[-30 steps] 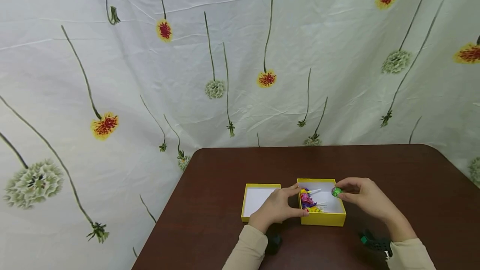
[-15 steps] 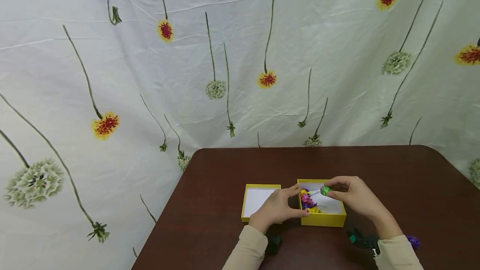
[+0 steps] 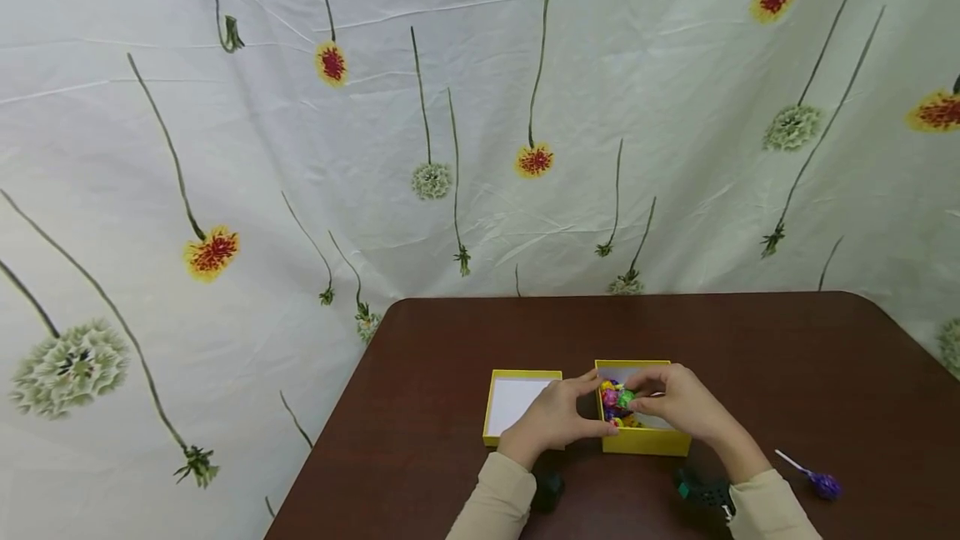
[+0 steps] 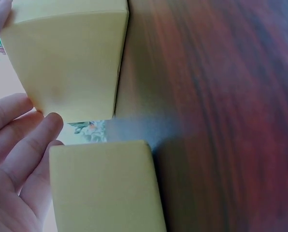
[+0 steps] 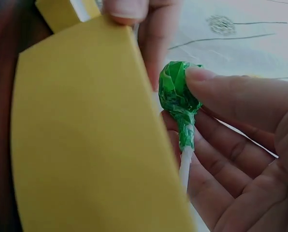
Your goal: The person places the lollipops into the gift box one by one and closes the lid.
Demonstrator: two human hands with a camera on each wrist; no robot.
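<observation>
My right hand (image 3: 684,401) pinches a green-wrapped lollipop (image 5: 175,87) between thumb and fingers, inside a yellow box (image 3: 647,442) with a white interior. In the right wrist view its white stick points down behind the box wall. Several wrapped lollipops (image 3: 609,397), pink, yellow and purple, lie along the box's left side. My left hand (image 3: 555,417) grips that side of the box, thumb at the front wall and fingertips towards the back corner. Part of the box's inside is hidden by my right hand.
The yellow lid (image 3: 516,403), white inside up, lies left of the box, partly behind my left hand. A purple lollipop (image 3: 825,486) rests on the dark brown table (image 3: 450,332) at the right. A flower-printed cloth (image 3: 480,190) hangs behind the table.
My right hand has carried the green lollipop leftwards, from the box's right edge to beside the other lollipops. The purple lollipop has come into sight beside the right sleeve. My left hand stays put.
</observation>
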